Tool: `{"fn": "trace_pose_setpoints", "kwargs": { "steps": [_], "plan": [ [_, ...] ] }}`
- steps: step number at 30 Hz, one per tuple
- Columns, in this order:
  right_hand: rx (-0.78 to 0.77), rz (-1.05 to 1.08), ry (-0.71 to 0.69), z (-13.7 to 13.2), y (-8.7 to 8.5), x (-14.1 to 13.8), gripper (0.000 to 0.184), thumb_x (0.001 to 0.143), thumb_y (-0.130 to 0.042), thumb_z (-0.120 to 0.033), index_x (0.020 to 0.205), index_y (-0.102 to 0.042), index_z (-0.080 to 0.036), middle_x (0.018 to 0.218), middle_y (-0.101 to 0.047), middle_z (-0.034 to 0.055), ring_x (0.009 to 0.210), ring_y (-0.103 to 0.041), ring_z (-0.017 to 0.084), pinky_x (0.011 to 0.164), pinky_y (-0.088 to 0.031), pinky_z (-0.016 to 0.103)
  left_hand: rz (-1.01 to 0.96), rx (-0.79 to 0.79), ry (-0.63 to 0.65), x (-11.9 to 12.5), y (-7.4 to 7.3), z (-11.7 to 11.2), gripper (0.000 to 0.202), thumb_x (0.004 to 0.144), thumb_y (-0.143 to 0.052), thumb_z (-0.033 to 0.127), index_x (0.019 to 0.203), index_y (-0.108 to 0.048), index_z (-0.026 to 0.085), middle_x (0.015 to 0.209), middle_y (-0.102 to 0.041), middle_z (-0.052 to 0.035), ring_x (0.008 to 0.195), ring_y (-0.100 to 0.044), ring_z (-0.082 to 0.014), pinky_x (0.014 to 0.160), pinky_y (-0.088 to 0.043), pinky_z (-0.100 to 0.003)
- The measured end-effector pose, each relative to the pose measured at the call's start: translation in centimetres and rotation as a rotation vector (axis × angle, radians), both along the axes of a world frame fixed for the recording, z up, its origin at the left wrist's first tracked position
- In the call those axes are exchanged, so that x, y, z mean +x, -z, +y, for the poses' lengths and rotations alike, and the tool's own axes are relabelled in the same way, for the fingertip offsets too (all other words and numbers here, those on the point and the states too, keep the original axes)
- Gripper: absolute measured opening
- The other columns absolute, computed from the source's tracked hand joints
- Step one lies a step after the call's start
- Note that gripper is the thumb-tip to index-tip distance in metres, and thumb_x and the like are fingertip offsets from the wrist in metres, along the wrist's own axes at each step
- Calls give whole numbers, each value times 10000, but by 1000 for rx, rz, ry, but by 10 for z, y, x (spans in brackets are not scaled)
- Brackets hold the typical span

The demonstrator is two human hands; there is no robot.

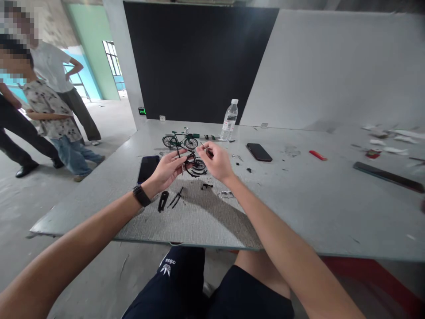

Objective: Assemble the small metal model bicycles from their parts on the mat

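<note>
My left hand [170, 167] grips a partly built black model bicycle [188, 165] above the table. One spoked wheel shows on the model. My right hand [217, 160] is closed in a pinch at the model's right side; a thin dark bit shows at its fingertips, too small to name. Behind the hands stands a green model bicycle [179, 140] on two wheels. Loose black parts lie in front: a fork-like piece [176, 197], a flat elongated piece [163, 201] and a small bent piece [206, 186].
A clear water bottle [229, 122] stands at the back. One phone [259, 152] lies right of my hands, another [148, 168] to the left. Farther right are a red object [318, 155], a long dark bar [387, 176] and scraps. People stand on the left.
</note>
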State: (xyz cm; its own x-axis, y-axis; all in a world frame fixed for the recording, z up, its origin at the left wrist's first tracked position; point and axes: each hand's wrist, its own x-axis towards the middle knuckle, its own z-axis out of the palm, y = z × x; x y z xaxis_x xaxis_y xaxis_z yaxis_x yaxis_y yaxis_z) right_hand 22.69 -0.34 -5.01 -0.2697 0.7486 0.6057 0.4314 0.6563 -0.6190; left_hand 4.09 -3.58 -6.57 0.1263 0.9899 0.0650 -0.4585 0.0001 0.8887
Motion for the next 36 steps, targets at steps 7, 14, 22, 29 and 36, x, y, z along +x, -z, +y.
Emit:
{"fn": "trace_pose_setpoints", "kwargs": {
  "steps": [7, 14, 22, 29, 36],
  "plan": [
    [58, -47, 51, 6, 5, 2, 390, 1000, -498, -563, 830, -550, -216, 612, -476, -21, 537, -400, 131, 546, -286, 301, -24, 33, -35, -1, 4, 3, 264, 960, -594, 57, 1216, -626, 111, 1014, -757, -100, 934, -728, -143, 953, -582, -324],
    [30, -95, -4, 2, 4, 2, 370, 1016, -487, -542, 854, -556, -217, 573, -448, -35, 485, -376, 125, 510, -264, 303, -16, 22, -55, -1, 1, 1, 241, 976, -572, 61, 1207, -614, 117, 939, -760, -85, 842, -727, -127, 901, -596, -318],
    [10, -139, -61, -1, 2, 1, 372, 1018, -481, -542, 834, -537, -224, 553, -414, -43, 480, -343, 123, 512, -261, 304, -23, 19, -80, -1, 3, 2, 209, 974, -572, 64, 1168, -619, 128, 874, -757, -62, 805, -731, -128, 863, -605, -307],
    [-14, -232, -48, -1, 0, 2, 350, 1027, -471, -507, 838, -532, -219, 536, -407, -50, 464, -344, 117, 512, -246, 304, -21, 17, -160, -2, 4, 6, 146, 973, -573, 69, 1107, -606, 118, 910, -758, -91, 808, -733, -138, 874, -595, -327],
    [0, -296, -23, 1, -1, 5, 325, 1024, -487, -477, 850, -557, -212, 511, -431, -50, 446, -351, 113, 502, -246, 301, -31, 41, -268, -3, 5, 8, 92, 942, -639, 103, 1013, -594, 138, 928, -746, -96, 871, -731, -163, 913, -582, -356]
  ]
}}
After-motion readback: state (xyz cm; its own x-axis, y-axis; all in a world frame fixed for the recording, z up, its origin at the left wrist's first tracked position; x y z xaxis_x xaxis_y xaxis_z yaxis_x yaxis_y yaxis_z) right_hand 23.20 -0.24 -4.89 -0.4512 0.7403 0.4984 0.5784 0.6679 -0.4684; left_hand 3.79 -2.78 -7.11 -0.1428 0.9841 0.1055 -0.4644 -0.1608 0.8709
